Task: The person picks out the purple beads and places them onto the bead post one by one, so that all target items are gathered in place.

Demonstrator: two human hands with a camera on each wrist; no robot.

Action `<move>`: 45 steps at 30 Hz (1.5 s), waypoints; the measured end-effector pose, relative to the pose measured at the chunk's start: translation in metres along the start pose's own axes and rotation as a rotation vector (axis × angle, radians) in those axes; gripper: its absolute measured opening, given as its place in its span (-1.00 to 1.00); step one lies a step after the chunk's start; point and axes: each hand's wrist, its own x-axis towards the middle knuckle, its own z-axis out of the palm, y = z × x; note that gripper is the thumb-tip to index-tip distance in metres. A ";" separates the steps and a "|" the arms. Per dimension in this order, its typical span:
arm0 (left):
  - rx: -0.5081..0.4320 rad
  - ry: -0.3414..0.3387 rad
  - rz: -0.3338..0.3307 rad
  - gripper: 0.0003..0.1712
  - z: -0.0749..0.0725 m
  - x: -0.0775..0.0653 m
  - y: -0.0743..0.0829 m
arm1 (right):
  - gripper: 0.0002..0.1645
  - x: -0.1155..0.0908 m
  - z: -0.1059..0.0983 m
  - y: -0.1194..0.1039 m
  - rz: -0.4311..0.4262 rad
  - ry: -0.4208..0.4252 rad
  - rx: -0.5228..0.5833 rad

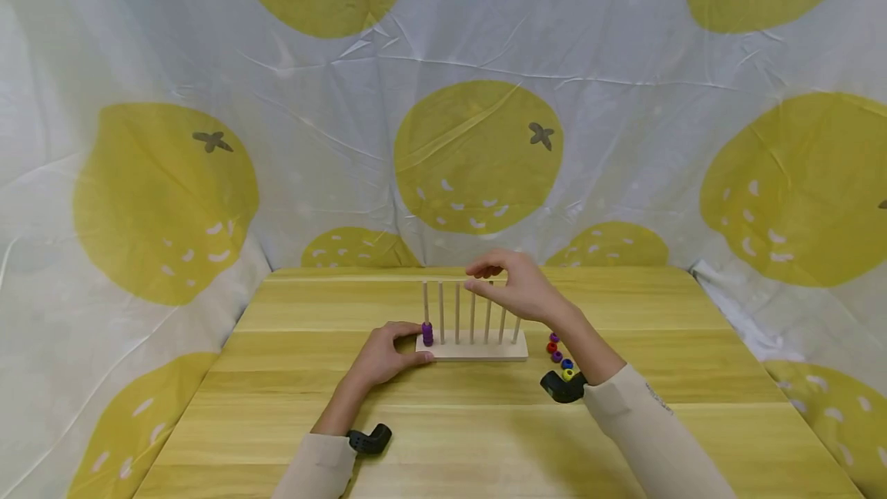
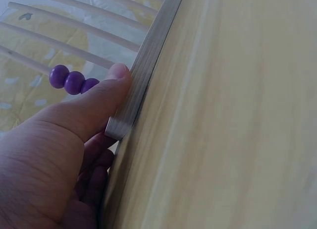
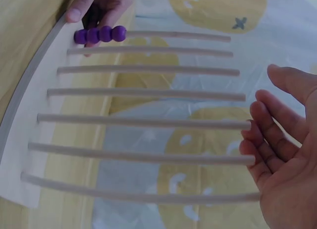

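A wooden peg rack (image 1: 478, 353) stands on the table, with several upright pegs (image 1: 457, 314) in a row along its base. Purple beads (image 3: 104, 34) are stacked at the foot of the leftmost peg. My left hand (image 1: 388, 353) grips the left end of the base, thumb on the front edge and fingers behind, as the left wrist view shows too. Above the pegs toward the right is my right hand (image 1: 516, 287), its fingers loosely bent and nothing between thumb and fingers. In the right wrist view its fingertips (image 3: 250, 157) overlap the tops of some bare pegs.
Loose beads lie right of the rack beside the right forearm, among them a red bead (image 1: 551, 347), a blue bead (image 1: 567, 364) and a yellow bead (image 1: 569, 375). Behind the wooden table (image 1: 471, 445) hangs a lemon-print cloth (image 1: 478, 160).
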 end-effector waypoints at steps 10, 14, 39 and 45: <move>0.008 0.003 0.000 -0.35 0.000 -0.003 0.000 | -0.65 -0.024 -0.024 0.018 0.069 0.059 0.055; 0.015 -0.003 0.007 -0.35 0.000 -0.001 -0.001 | -0.65 -0.036 -0.033 0.031 0.092 0.099 0.050; 0.010 -0.007 0.004 -0.36 0.000 -0.001 -0.001 | -0.58 -0.110 -0.034 0.120 0.264 0.136 -0.028; 0.008 -0.001 0.008 -0.35 0.000 -0.001 0.001 | -0.67 -0.124 -0.024 0.130 0.288 0.141 -0.026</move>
